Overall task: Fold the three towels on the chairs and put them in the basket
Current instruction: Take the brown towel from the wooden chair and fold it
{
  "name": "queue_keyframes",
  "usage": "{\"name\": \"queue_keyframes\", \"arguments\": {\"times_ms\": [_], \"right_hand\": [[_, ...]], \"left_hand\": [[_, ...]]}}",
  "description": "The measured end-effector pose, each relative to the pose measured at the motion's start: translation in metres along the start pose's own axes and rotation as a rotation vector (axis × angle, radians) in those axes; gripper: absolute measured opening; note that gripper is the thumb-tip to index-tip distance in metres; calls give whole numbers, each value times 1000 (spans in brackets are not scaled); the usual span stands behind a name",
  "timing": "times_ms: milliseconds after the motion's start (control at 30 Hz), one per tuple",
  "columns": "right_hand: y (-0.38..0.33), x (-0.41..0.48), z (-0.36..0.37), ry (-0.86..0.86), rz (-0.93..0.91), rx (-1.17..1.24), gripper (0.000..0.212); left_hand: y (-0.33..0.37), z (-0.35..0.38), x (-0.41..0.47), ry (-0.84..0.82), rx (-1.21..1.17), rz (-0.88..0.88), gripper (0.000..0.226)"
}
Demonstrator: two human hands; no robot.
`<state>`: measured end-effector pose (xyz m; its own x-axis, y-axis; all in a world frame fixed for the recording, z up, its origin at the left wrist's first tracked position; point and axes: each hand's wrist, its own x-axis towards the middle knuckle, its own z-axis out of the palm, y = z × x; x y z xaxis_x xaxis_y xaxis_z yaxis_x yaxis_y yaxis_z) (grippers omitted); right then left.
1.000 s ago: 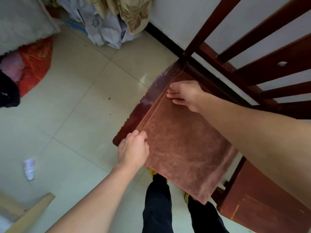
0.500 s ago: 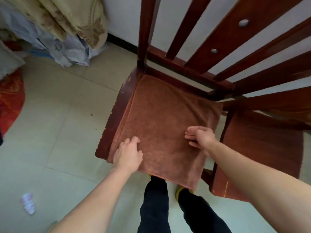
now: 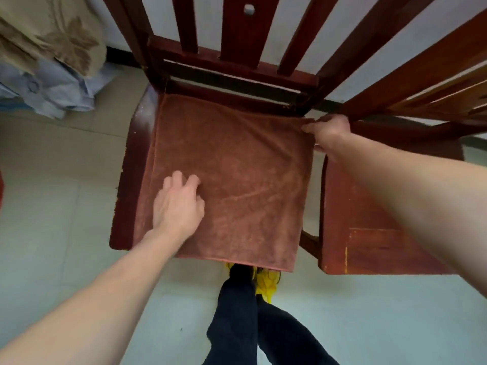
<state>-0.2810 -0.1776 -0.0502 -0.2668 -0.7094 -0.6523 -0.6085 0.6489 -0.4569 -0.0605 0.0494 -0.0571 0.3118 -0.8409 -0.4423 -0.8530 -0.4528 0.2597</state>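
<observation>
From the head camera, a brown towel [image 3: 237,185] lies spread flat over the seat of a dark red wooden chair [image 3: 129,185], covering most of it; a strip of bare seat shows along the towel's left edge, and the near edge of the towel hangs just past the front of the seat. The towel's far edge runs along the foot of the chair's slatted back.

The left hand [image 3: 176,206] rests palm down on the near left part of the towel, fingers [image 3: 179,180] spread slightly apart and bent at the tips, pressing into the cloth (nothing is gripped). The right hand [image 3: 329,133] is at the towel's far right corner, thumb and fingers pinched together on the cloth there, with the corner lifted a little off the seat.

A second chair [image 3: 369,214] of the same wood stands just beside the first on the right, its seat bare where it shows; the right forearm crosses over it. Below the towel's near edge are the person's dark trousers [image 3: 237,312] and a yellow shoe [image 3: 266,283] on a pale tiled floor [image 3: 52,219]. At upper left a heap of cloth [image 3: 52,61], beige with a leaf pattern over pale blue, sits against the wall.
</observation>
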Motion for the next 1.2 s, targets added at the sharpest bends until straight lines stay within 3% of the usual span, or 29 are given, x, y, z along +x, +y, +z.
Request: {"name": "queue_keyframes", "arguments": {"times_ms": [67, 133, 267, 467, 633, 800, 967, 1067, 1200], "right_hand": [[0, 6, -2, -20, 17, 63, 38], [-2, 9, -3, -57, 11, 143, 38], [-6, 23, -7, 2, -19, 252, 36], [3, 28, -2, -15, -41, 275, 32], [26, 14, -7, -41, -26, 247, 43], [86, -45, -3, -133, 43, 150, 50], [177, -103, 10, -205, 155, 34, 49], [205, -128, 13, -249, 173, 38, 35], [213, -151, 13, -265, 207, 187, 33]], "left_hand": [[-3, -9, 21, 73, 66, 132, 44], [-8, -18, 47, 28, 126, 203, 56], [-20, -27, 86, -114, 279, 152, 71], [-9, -40, 96, -46, 294, 139, 83], [5, -61, 129, -55, 152, -44, 73], [0, -42, 73, 72, 43, -134, 54], [-28, 2, -19, 93, -123, -527, 58], [-41, 26, -59, 83, -359, -823, 64], [-48, 38, -77, 31, -750, -894, 23]]}}
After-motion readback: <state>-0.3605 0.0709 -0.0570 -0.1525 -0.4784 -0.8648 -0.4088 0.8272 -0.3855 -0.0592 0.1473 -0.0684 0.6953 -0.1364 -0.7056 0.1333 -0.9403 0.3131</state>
